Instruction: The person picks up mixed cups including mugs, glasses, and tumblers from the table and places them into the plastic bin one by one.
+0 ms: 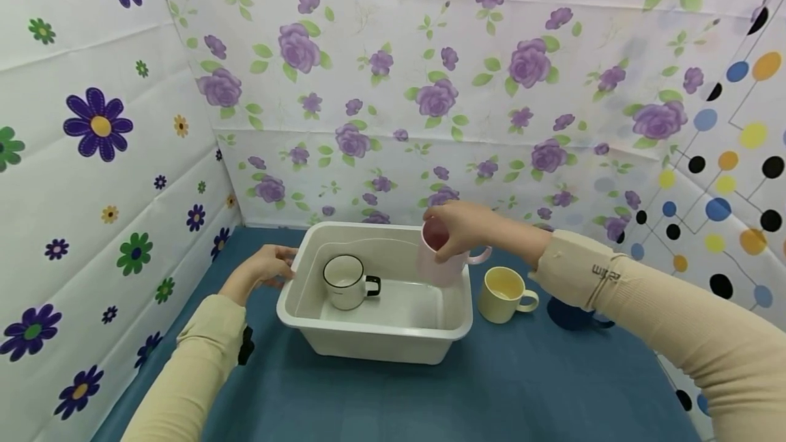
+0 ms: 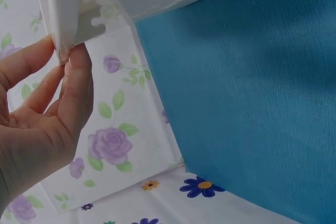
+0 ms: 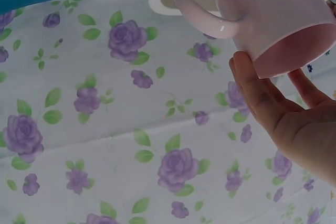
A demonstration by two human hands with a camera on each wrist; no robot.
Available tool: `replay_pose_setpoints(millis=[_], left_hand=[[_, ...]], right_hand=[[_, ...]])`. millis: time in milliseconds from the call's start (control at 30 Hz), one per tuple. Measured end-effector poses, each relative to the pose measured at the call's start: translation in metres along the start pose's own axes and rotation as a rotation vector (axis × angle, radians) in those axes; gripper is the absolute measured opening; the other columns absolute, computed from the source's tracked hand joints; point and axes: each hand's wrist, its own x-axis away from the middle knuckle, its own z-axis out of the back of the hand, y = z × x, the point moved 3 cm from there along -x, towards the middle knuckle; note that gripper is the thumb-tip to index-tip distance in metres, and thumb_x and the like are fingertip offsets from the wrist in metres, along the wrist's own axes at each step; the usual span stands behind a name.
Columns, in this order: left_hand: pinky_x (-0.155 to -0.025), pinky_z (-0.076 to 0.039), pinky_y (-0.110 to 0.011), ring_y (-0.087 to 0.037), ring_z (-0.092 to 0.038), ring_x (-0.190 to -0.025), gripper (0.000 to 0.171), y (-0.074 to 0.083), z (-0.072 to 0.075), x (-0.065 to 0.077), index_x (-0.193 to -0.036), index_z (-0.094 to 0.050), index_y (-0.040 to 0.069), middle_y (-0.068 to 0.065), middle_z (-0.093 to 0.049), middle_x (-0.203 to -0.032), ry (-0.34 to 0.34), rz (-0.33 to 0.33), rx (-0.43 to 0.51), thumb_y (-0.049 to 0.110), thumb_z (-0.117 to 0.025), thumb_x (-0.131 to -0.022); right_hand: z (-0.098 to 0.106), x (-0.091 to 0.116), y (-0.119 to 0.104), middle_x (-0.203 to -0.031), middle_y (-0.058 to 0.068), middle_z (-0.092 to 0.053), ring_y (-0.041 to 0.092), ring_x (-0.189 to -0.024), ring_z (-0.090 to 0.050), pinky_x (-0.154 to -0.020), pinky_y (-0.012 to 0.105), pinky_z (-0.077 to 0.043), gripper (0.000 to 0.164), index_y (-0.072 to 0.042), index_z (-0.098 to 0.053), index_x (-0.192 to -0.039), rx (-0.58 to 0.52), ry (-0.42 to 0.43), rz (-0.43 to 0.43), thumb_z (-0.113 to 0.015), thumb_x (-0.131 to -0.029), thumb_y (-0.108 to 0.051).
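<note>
A pink mug hangs over the right part of a white plastic basin. My right hand grips it near the rim from above, and its handle points right. In the right wrist view the fingers of the right hand lie along the rim of the pink mug. My left hand is at the basin's left edge; in the left wrist view the left hand pinches the basin rim between thumb and fingers. Inside the basin, at left, a white mug with a black rim stands upright.
A yellow mug stands upright right of the basin, its handle to the right. Further right is a dark blue mug, partly hidden by the right sleeve. The blue tabletop meets flower-patterned cloth walls at back and left.
</note>
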Motion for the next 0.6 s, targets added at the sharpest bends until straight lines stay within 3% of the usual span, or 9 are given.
replay_pose_setpoints(millis=[333, 600], left_hand=[[-0.075, -0.058, -0.036, -0.024, -0.062, -0.095, 0.066, 0.000, 0.003, 0.002, -0.144, -0.031, -0.005, -0.019, -0.053, -0.112, 0.003, 0.008, -0.002, -0.006, -0.058, -0.084], [-0.075, -0.058, -0.036, -0.022, -0.060, -0.093, 0.066, 0.002, 0.001, 0.001, -0.144, -0.030, -0.007, -0.012, -0.051, -0.098, 0.000, 0.014, -0.014, -0.006, -0.058, -0.084]], right_hand=[[-0.011, -0.033, -0.013, -0.122, 0.012, -0.060, 0.028, -0.108, -0.057, -0.085, 0.041, -0.051, 0.068, -0.007, -0.051, -0.131, -0.024, -0.082, -0.029, -0.076, -0.072, -0.029], [-0.020, -0.057, -0.017, -0.125, 0.011, -0.058, 0.027, -0.111, -0.055, -0.090, 0.041, -0.049, 0.066, -0.011, -0.052, -0.130, -0.005, -0.126, -0.094, -0.078, -0.072, -0.030]])
